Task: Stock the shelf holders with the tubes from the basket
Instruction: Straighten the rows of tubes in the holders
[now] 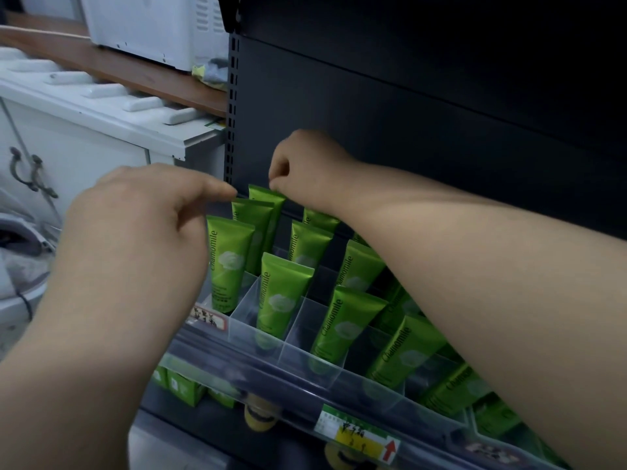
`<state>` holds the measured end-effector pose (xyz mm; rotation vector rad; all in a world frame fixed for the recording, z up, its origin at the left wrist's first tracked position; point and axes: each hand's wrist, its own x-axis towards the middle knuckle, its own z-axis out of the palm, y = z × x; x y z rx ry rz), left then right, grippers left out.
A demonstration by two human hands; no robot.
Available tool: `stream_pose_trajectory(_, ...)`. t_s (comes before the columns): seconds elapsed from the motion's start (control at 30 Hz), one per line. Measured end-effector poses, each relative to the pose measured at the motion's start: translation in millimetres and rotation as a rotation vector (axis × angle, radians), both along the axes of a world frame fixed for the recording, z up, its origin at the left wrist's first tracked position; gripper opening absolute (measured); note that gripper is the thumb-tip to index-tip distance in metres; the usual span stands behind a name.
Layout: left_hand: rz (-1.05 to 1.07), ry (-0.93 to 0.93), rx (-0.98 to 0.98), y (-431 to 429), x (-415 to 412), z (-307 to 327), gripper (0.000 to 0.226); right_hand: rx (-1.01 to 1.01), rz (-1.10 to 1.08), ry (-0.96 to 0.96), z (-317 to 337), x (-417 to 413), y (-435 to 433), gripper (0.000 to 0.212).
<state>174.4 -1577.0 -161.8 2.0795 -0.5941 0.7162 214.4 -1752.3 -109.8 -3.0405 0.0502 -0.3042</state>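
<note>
Several green "Chamomile" tubes stand upright in rows inside the clear plastic holders (307, 337) on a dark shelf. My right hand (307, 164) reaches across to the back of the leftmost row and pinches the top edge of the rearmost tube (268, 203). My left hand (135, 232) hovers at the left of that row. Its fingers are loosely curled and its extended fingertip is at the top of the second tube (252, 220). A third tube (228, 262) stands in front of them. The basket is out of view.
The shelf's dark back panel (407, 130) rises behind the tubes. A clear price rail with a yellow label (359, 435) runs along the front edge. Green boxes (183, 388) sit on the shelf below. A white cabinet (84, 140) stands at the left.
</note>
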Motion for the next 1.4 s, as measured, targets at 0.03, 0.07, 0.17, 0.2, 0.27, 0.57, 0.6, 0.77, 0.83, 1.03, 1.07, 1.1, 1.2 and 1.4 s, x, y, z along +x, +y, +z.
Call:
stream_pose_trajectory(0.03,0.018,-0.002,-0.013,0.7,0.6,-1.2,0.037,0.03,0.036,-0.038,2.3,-2.4,3.1,0.018)
stream_pose_trajectory(0.07,0.033,-0.006,-0.025,1.4,1.5,-2.1,0.036,0.045,0.074,-0.045,4.4,-5.4,7.2,0.02)
stream_pose_trajectory(0.17,0.06,-0.011,-0.044,2.9,2.3,-3.0,0.036,-0.011,0.143,0.064,3.5,-11.9,17.0,0.019)
stream_pose_trajectory(0.2,0.063,-0.009,-0.048,3.3,2.9,-3.3,0.036,-0.05,0.148,0.094,1.9,-12.5,18.8,0.018)
stream_pose_trajectory(0.27,0.073,0.01,-0.059,3.9,3.8,-4.4,0.036,-0.117,0.139,0.123,-0.1,-11.9,20.6,0.024)
stream_pose_trajectory(0.57,0.055,0.094,0.117,-2.1,6.2,-9.0,0.027,-0.185,0.086,0.185,7.8,-16.5,21.2,0.025)
stream_pose_trajectory(0.6,0.045,0.115,0.135,-4.5,7.2,-10.2,0.025,-0.13,0.076,0.185,7.8,-17.1,20.1,0.022)
stream_pose_trajectory(0.77,-0.072,0.203,0.197,-14.5,13.8,-16.4,0.024,-0.005,0.058,0.064,15.6,-32.2,17.0,0.025)
stream_pose_trajectory(0.83,-0.107,0.226,0.219,-16.9,17.9,-19.2,0.021,0.032,0.042,-0.023,22.2,-44.5,14.5,0.023)
stream_pose_trajectory(1.03,-0.206,0.195,0.224,-15.5,18.0,-19.2,0.017,0.173,-0.059,-0.081,27.5,-80.3,-4.3,0.014)
stream_pose_trajectory(1.07,-0.237,0.202,0.222,-14.5,15.3,-17.2,0.017,0.173,-0.08,-0.082,26.7,-83.5,-6.5,0.014)
stream_pose_trajectory(1.1,-0.272,0.224,0.215,-13.0,12.2,-15.2,0.019,0.171,-0.098,-0.079,25.8,-86.0,-8.2,0.014)
stream_pose_trajectory(1.2,-0.341,0.322,0.194,-7.6,3.4,-8.0,0.027,0.161,-0.127,-0.05,24.1,-91.6,-9.7,0.015)
stream_pose_trajectory(1.4,-0.312,0.379,0.2,-4.5,-1.6,-4.0,0.027,0.134,-0.148,0.016,19.1,-97.3,-9.3,0.019)
